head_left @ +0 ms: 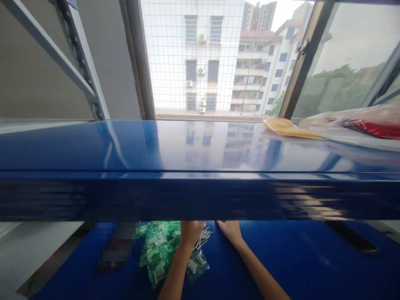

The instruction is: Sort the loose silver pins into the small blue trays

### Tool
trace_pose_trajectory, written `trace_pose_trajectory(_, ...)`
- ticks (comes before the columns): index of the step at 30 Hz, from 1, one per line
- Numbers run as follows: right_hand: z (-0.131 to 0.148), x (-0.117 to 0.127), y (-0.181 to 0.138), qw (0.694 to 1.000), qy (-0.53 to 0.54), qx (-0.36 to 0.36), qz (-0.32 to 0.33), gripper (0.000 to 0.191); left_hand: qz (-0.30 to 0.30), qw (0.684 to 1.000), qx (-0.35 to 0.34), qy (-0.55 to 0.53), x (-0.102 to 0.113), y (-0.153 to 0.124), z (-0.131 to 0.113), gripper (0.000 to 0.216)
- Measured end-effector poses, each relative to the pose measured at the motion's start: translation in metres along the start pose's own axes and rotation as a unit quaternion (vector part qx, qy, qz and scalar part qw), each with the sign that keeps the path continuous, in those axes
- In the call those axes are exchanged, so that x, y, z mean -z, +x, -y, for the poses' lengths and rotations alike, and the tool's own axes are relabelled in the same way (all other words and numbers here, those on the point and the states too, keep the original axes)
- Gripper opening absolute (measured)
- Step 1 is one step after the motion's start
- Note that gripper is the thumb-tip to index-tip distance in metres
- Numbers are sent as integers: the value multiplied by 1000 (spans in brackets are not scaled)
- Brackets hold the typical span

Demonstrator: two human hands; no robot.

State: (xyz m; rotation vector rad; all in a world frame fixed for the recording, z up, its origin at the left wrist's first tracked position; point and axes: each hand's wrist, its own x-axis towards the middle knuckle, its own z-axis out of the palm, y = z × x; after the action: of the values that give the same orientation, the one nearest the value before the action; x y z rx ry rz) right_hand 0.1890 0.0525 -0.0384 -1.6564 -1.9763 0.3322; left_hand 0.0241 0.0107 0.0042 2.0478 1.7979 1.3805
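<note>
Beyond both grips, a window (193,54) looks onto white and grey buildings. A glossy blue shelf (200,198) crosses the whole view just above the grips, and its front edge cuts off the sight of the fingers. On the shelf, up and to the right of the right grip, lie a yellow packet (286,126) and a red bundle (379,128) in clear plastic. A metal strut (46,50) slants at the upper left of the grips.

Below, on the blue desk (281,258), green bags (159,237) of small parts lie heaped just left of the left grip (191,233). The rods (204,237) lie loosely fanned just to its right, between the two grips, and a small bag (197,263) sits nearer the viewer, beside the left forearm. Farther left is a pixelated patch (117,246) that cannot be read.

The left grip looks curled beside the rods; whether it grasps one cannot be told. The right grip (230,231) reaches under the edge too, its fingers hidden, so its state cannot be told either.

To its right the desk runs wide to a dark strip (351,236); overhead, the shelf limits lifting.
</note>
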Motion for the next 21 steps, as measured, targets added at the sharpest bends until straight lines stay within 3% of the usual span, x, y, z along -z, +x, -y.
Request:
trace_pose_trajectory(2,9,6,1,1000,4,19,-5,37,-33,999,-19,-4,6,10,-12,18)
trace_pose_trajectory(5,17,13,-11,998,-50,29,-16,41,-51,991,-122,-1,12,20,-18,18)
trace_pose_trajectory(7,15,16,-25,995,-97,35,4,46,-97,980,-171,23,18,20,-18,17)
trace_pose_trajectory(10,5,21,-45,989,-137,44,44,55,-194,964,-173,57,28,5,-26,15)
trace_pose_trajectory(12,0,27,-53,987,-145,48,59,60,-225,960,-155,67,34,-11,-38,15)
trace_pose_trajectory(14,-3,34,-55,986,-146,49,66,62,-204,965,-151,72,35,-27,-52,15)
trace_pose_trajectory(17,-5,43,-46,985,-149,37,83,67,-111,979,-145,90,25,-41,-70,25)
trace_pose_trajectory(20,-7,51,-31,981,-179,-17,79,69,-20,986,-90,139,2,-43,-69,39)
trace_pose_trajectory(21,-11,54,-26,979,-183,0,90,68,12,985,-68,156,-6,-42,-65,42)
